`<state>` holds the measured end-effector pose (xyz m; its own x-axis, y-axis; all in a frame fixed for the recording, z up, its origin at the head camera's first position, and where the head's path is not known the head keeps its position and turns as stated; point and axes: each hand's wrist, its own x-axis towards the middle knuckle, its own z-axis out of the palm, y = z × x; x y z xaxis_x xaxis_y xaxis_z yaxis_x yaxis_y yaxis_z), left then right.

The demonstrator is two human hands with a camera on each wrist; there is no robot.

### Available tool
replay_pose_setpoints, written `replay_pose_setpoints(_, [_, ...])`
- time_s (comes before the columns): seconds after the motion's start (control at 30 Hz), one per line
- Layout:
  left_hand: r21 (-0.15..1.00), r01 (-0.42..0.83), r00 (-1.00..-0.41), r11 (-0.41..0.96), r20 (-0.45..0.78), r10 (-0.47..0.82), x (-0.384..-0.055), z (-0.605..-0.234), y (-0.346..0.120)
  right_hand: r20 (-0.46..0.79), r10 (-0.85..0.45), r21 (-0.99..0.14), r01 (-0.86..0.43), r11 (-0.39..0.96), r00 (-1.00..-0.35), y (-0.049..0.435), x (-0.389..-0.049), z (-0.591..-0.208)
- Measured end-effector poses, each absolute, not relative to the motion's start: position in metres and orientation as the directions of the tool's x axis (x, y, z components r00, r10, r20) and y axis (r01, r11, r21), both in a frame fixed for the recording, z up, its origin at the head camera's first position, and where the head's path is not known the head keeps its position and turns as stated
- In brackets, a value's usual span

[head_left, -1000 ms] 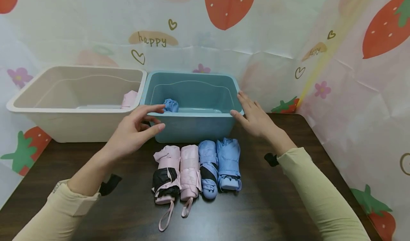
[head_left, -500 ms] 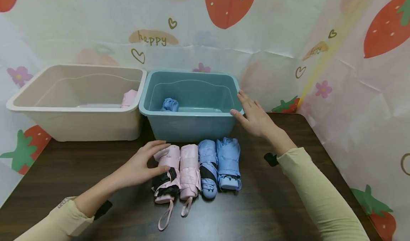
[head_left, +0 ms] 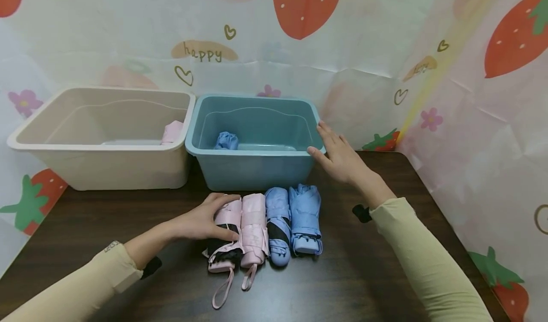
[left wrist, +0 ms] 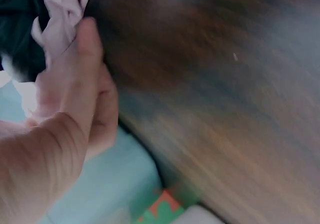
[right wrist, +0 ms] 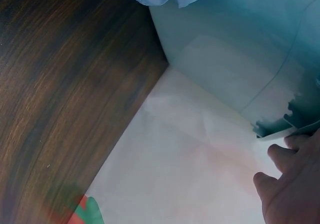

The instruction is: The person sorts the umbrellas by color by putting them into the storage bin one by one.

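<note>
My left hand (head_left: 200, 221) lies over the leftmost pink folding umbrella (head_left: 221, 266), fingers across its upper part and thumb on the black patch. The left wrist view shows the fingers curled against its pink cloth (left wrist: 62, 27). Beside it on the table lie a second pink folding umbrella (head_left: 254, 231), a blue one with a black stripe (head_left: 278, 217) and a plain blue one (head_left: 305, 215), side by side. My right hand (head_left: 342, 159) rests with extended fingers at the right rim of the blue bin (head_left: 252, 172); the right wrist view shows the fingertips at that rim.
The beige bin (head_left: 124, 170) stands left of the blue one, with a pink bundle (head_left: 172, 132) inside. A blue bundle (head_left: 227, 141) lies in the blue bin. Behind the dark wooden table (head_left: 342, 284) hangs a strawberry-printed sheet (head_left: 368, 36).
My left hand has come down from the front of the blue bin, then moved right onto the leftmost pink folding umbrella and closed round it. My right hand has stayed at the rim.
</note>
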<state>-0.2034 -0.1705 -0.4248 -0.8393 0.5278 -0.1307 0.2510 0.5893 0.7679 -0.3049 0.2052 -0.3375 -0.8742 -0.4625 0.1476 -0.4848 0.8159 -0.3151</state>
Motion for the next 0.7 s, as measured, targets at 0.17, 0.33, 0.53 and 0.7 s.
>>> replay_pose_setpoints(0.17, [0.780,0.197,-0.855,0.594,-0.160,0.494,-0.204,-0.427,-0.166,0.145,-0.465,-0.312,-0.486,0.816,-0.873,0.205,-0.304,-0.337])
replay_pose_setpoints(0.33, [0.787,0.232,-0.868,0.571,-0.097,0.487,-0.202,-0.432,-0.164,0.145,-0.459,-0.305,-0.481,0.822,-0.877,0.206,-0.305,-0.337])
replay_pose_setpoints(0.53, [0.809,0.273,-0.870,0.520,-0.023,0.493,-0.195,-0.434,-0.168,0.149,-0.463,-0.307,-0.486,0.818,-0.874,0.205,-0.305,-0.338])
replay_pose_setpoints(0.7, [0.828,0.289,-0.872,0.481,0.019,0.490,-0.191,-0.430,-0.175,0.141,-0.461,-0.308,-0.481,0.820,-0.876,0.204,-0.304,-0.338])
